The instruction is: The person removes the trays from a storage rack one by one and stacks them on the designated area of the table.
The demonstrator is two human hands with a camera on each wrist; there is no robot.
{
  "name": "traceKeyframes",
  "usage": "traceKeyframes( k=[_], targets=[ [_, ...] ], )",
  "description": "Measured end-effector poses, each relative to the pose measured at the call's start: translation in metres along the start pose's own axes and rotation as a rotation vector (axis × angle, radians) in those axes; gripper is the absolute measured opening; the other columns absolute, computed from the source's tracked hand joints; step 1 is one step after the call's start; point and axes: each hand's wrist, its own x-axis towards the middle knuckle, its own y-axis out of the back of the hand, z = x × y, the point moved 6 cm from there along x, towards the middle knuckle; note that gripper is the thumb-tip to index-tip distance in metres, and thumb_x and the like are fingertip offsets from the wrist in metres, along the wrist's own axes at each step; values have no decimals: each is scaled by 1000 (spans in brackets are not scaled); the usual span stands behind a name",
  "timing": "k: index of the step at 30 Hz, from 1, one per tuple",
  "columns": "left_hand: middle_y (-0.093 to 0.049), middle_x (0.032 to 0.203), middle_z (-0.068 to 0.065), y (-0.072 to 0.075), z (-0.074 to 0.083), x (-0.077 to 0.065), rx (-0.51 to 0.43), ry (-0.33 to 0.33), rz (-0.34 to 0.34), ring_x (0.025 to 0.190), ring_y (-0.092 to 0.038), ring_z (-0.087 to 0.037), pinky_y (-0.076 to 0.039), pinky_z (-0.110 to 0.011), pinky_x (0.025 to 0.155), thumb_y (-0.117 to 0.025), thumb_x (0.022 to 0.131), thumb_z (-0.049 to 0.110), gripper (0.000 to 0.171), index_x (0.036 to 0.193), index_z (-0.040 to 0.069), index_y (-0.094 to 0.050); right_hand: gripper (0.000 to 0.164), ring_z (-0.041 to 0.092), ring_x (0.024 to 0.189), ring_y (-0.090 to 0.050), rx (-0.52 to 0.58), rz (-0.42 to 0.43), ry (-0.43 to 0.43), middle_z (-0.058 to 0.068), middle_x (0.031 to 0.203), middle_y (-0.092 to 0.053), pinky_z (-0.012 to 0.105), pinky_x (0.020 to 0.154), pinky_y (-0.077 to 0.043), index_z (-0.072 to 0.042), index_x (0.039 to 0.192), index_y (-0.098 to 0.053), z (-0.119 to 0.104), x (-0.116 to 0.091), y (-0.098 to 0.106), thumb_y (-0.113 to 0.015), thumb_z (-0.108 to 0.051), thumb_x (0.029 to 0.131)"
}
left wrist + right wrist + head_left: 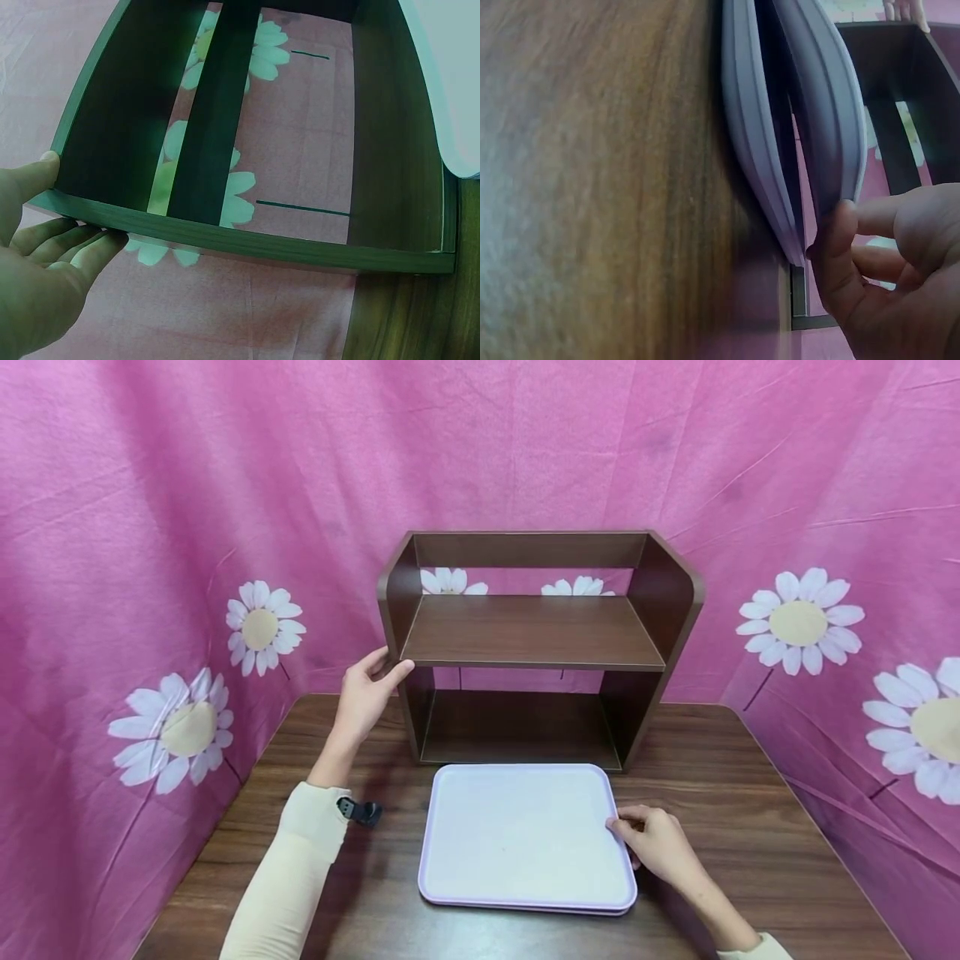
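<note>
A small dark brown two-tier shelf stands on the wooden table. My left hand holds the front edge of its left side panel, level with the middle board. In the left wrist view, thumb and fingers of that hand lie on either side of the panel edge. In front of the shelf is a stack of pale lilac trays. My right hand pinches the right rim of the top tray. In the right wrist view that rim is raised, with a gap above the lower tray.
The wooden table has pink cloth with white daisies hanging behind and at both sides. A dark band with a small device is on my left wrist.
</note>
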Motion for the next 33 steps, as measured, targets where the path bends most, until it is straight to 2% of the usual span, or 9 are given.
traceKeyframes(
  k=[5,8,12,17,20,24,29,33],
  targets=[
    [-67,145,-18,0,1,-1,3,8,-5,113,-71,-16,-61,-18,78,-80,98,33,67,153,4,-57,21,13,45,-60,-47,-4,30,2,65,-67,27,45,-53,6,111,-78,-1,-1,-2,-76,-8,96],
    [-66,146,-17,0,1,-1,6,13,-10,123,-69,-24,-63,-24,85,-80,98,34,68,154,5,-56,17,13,47,-61,-82,-6,32,1,65,-66,25,44,-53,4,110,-78,-2,-1,-2,-74,-5,96],
    [-66,146,-17,0,-1,0,-1,15,-13,128,-67,-27,-63,-34,92,-80,98,34,67,154,5,-56,18,12,49,-63,-99,-7,27,1,67,-68,25,45,-54,4,110,-78,-3,-2,-3,-73,-4,95],
    [-65,147,-18,-1,-3,1,-2,16,-9,128,-67,-27,-62,-24,87,-80,98,34,69,155,4,-54,17,10,48,-64,-114,-8,24,1,69,-70,26,46,-53,3,109,-79,-3,-3,-4,-73,-5,95],
    [-66,146,-18,-1,-2,0,3,14,-7,126,-68,-27,-62,-24,87,-80,98,34,68,154,4,-55,17,9,47,-64,-119,-10,24,1,68,-71,26,46,-53,3,109,-79,-3,-3,-4,-73,-5,95],
    [-68,144,-18,-1,-1,0,8,4,-2,121,-70,-23,-64,-30,90,-80,98,34,65,153,5,-57,16,10,47,-64,-110,-13,25,1,68,-71,27,46,-54,3,108,-79,-3,-3,-4,-73,-5,95],
    [-68,144,-18,0,-2,-2,8,-10,10,112,-70,-9,-61,-18,83,-79,99,32,62,151,6,-59,15,11,49,-65,-98,-28,22,1,69,-70,26,46,-54,3,107,-79,-3,-2,-4,-72,-5,96],
    [-68,143,-20,3,-4,-5,29,-30,25,93,-71,-5,-59,-16,79,-77,100,29,56,148,4,-61,14,12,50,-65,-97,-48,26,1,68,-69,25,46,-54,2,106,-79,-3,-1,-3,-72,-5,96]
  ],
)
